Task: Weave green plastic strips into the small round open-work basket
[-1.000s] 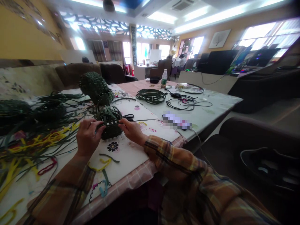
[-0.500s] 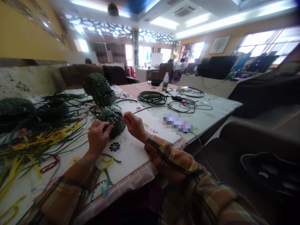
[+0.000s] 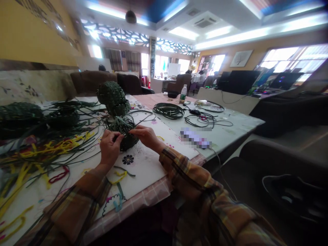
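Observation:
A dark green woven piece (image 3: 129,141), like a small basket with loose strips crossing at its top, sits on the table. At its left side my left hand (image 3: 110,145) is closed, thumb against bent fingers, pinching at the weave; the exact spot is hidden. My right hand (image 3: 146,136) reaches in from the right, its fingertips closed on a green weaving strip against the near side of the weave. Right behind stands a taller rounded woven form (image 3: 111,95) of the same green strips.
Loose green strips and yellow pipe cleaners (image 3: 58,145) cover the left side. Farther back lie a coil of green strip (image 3: 168,111), a bottle (image 3: 183,94), a mouse (image 3: 195,112) with cables and a blurred power strip (image 3: 196,138). A chair (image 3: 261,160) stands at right.
My right hand has moved left and slightly down, from beside the weave onto its near side. My left hand keeps its pinch. The view has shifted slightly.

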The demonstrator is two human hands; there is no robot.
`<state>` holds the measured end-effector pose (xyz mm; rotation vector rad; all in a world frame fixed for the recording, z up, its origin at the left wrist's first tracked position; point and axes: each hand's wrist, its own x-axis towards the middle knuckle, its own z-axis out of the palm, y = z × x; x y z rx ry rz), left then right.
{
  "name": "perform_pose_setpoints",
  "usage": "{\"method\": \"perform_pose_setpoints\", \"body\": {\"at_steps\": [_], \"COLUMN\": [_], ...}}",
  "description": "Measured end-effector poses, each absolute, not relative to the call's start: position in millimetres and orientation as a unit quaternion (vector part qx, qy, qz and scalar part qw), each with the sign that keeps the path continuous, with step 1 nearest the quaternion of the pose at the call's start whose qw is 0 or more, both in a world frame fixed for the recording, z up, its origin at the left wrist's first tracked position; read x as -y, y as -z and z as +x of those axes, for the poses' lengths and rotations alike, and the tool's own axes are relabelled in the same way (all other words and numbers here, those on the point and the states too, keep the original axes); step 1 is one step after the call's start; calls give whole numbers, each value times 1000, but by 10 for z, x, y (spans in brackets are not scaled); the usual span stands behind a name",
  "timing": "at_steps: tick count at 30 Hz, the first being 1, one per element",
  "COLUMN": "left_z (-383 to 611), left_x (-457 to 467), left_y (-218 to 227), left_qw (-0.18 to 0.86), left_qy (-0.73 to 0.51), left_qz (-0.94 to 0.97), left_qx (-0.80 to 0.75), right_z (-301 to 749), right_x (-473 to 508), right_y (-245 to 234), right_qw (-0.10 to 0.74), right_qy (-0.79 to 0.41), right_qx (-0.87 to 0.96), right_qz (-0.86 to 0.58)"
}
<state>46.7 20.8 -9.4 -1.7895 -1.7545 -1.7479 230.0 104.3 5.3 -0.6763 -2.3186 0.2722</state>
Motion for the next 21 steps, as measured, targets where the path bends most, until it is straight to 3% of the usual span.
{"method": "perform_pose_setpoints", "body": {"at_steps": [5,16,21], "left_z": [419,463,477], "left_x": [-233,-212,-219], "left_y": [97,123,148], "left_qw": [20,21,27], "left_qy": [575,549,557], "left_qz": [-599,-631,-628], "left_qx": [557,549,543], "right_z": [2228,1927,1894], "right_x": [-1053,-882,-807], "right_y": [-89,-510,-618], "right_qw": [326,369,319], "right_qy": [-35,-133,-130], "right_qx": [894,838,826], "right_qz": [-306,-379,-447]}}
